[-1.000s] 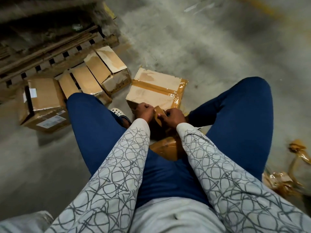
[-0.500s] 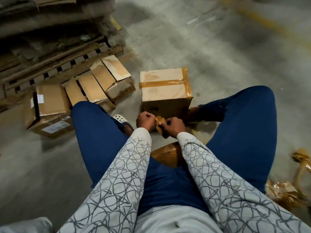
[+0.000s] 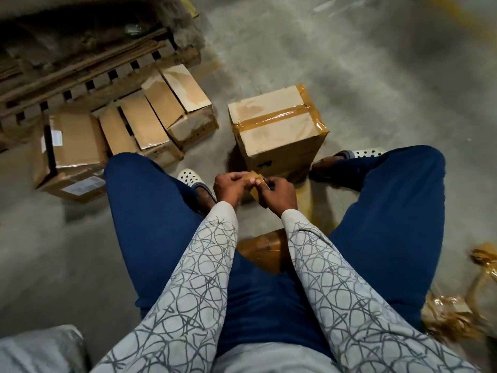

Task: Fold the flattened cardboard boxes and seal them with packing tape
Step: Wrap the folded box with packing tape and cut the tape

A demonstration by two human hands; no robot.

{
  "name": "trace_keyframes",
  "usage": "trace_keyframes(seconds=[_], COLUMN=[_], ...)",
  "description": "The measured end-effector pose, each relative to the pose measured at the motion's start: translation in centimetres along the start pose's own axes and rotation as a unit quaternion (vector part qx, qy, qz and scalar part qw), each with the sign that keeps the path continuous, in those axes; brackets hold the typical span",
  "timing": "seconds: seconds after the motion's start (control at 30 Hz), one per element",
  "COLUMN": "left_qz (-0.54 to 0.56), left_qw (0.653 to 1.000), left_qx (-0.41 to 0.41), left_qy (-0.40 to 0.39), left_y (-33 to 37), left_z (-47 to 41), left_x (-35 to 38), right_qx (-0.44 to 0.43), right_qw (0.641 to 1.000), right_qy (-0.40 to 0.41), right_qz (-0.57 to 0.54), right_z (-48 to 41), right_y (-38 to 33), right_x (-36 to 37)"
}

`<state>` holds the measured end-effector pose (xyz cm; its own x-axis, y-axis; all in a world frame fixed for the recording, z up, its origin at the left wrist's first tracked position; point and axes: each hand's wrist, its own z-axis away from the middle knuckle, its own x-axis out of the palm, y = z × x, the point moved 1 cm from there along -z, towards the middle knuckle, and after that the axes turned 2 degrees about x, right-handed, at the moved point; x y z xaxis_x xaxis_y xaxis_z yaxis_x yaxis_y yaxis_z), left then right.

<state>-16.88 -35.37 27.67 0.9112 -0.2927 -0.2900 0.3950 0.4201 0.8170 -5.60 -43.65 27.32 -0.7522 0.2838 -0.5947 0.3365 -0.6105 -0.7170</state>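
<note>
Head view: left hand (image 3: pixel 228 188) and right hand (image 3: pixel 278 192) meet between spread knees, fingers pinching a brown tape strip (image 3: pixel 255 176), just before a taped cardboard box (image 3: pixel 277 130).

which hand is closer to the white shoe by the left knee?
Left. The left hand sits just right of the white shoe, almost beside it; the right hand is farther over, past the tape strip both hands pinch.

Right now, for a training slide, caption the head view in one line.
Left hand and right hand pinch a strip of brown tape, near a taped cardboard box on the floor.
</note>
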Motion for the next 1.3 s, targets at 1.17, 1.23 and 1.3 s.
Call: trace_keyframes(seconds=[1.17, 1.23, 1.3], left_qz=[-0.193, -0.199, -0.200], left_qw=[0.978, 0.978, 0.979], left_qx=[0.072, 0.055, 0.046], left_qy=[-0.012, -0.003, 0.004], left_y=[1.3, 1.1, 1.0], left_z=[-1.8, -1.8, -2.0], left_x=[2.4, 2.8, 3.1], right_qx=[0.091, 0.100, 0.117], right_qw=[0.995, 0.994, 0.992], right_qy=[-0.039, -0.037, -0.027], right_qz=[-0.009, -0.013, -0.047], right_z=[-3.3, -3.5, -3.7], right_y=[2.5, 3.1, 3.4], right_x=[-0.1, 0.1, 0.3])
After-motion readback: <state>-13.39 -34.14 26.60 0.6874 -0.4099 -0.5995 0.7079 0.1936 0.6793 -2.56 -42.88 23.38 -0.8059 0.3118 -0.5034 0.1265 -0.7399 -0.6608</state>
